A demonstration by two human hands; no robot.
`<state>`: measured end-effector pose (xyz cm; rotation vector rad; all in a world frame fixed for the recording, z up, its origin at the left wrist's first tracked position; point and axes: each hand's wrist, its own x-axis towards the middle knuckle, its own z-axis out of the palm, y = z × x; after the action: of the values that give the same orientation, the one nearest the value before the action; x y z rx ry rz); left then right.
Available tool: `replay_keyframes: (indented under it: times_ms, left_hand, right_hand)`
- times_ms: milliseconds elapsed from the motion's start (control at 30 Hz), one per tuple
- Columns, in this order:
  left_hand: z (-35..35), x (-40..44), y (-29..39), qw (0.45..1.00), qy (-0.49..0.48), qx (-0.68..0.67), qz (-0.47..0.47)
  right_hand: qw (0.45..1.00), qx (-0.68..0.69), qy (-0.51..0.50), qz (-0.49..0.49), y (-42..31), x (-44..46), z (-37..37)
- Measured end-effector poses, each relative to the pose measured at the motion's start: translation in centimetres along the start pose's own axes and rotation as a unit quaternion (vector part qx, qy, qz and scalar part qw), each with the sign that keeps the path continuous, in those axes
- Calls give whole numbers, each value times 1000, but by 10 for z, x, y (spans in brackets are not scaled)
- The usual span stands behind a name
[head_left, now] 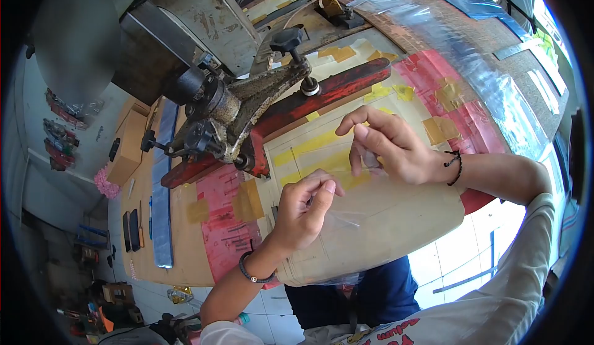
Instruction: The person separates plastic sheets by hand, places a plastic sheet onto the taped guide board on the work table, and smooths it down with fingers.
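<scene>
Currently, left hand (pixel 304 212) and right hand (pixel 396 150) are held half-curled over counter (pixel 396 237); anything gripped can't be told.

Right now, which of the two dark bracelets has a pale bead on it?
The left-wrist bracelet: a pale bead shows on it, while the right-wrist bracelet looks all dark.

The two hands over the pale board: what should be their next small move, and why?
Perhaps ease the left hand slowly toward the right hand, to steady what looks like clear film by the right fingers. The hands are apart above the pale board, and the film's edges are hard to see.
</scene>
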<state>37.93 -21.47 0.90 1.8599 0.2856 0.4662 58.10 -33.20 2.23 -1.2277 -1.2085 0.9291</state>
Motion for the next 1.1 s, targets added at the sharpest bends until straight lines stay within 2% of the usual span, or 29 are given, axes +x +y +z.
replay_keyframes:
  times_ms: [167,400,633,833,1100]
  left_hand:
    - [-6,-3,-1,997,16,33,74]
    - [-7,-5,-2,981,91,59,160]
    - [-9,-5,1,976,102,72,179]
    - [-10,-8,3,982,94,48,155]
    - [-11,-9,4,989,84,11,117]
  right_hand:
    - [998,40,-12,-53,-1,-4,-2]
    - [977,-71,-107,-170,7,-1,-7]
    - [974,-101,-109,-173,8,-1,-6]
    - [976,-82,-106,-171,9,-1,-5]
    - [986,-62,-130,-88,2,-1,-6]
